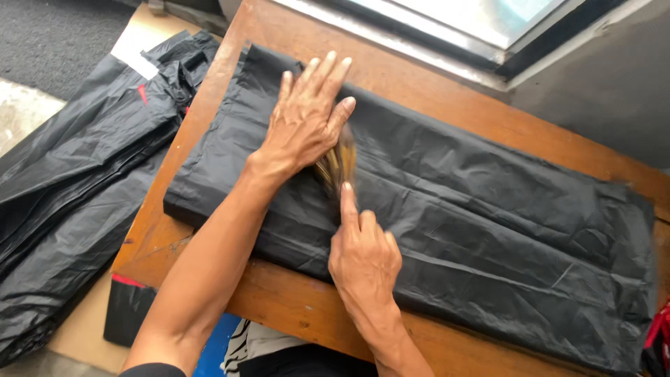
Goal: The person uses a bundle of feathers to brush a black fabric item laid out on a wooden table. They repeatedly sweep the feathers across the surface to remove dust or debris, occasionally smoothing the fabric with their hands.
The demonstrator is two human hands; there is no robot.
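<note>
A long stack of black plastic sheeting (488, 209) lies flat across a wooden table (293, 300). My left hand (307, 119) presses flat on its left part, fingers spread and pointing away from me. Just below it, my right hand (363, 258) grips a thin brownish tool (338, 164), blurred by motion, with the index finger stretched along it. The tool's tip rests on the plastic right beside my left palm.
A heap of more black plastic bags (77, 181) lies on the floor left of the table, partly on cardboard (84, 328). A window frame (453, 35) runs along the table's far edge. Something red (656, 335) shows at the right edge.
</note>
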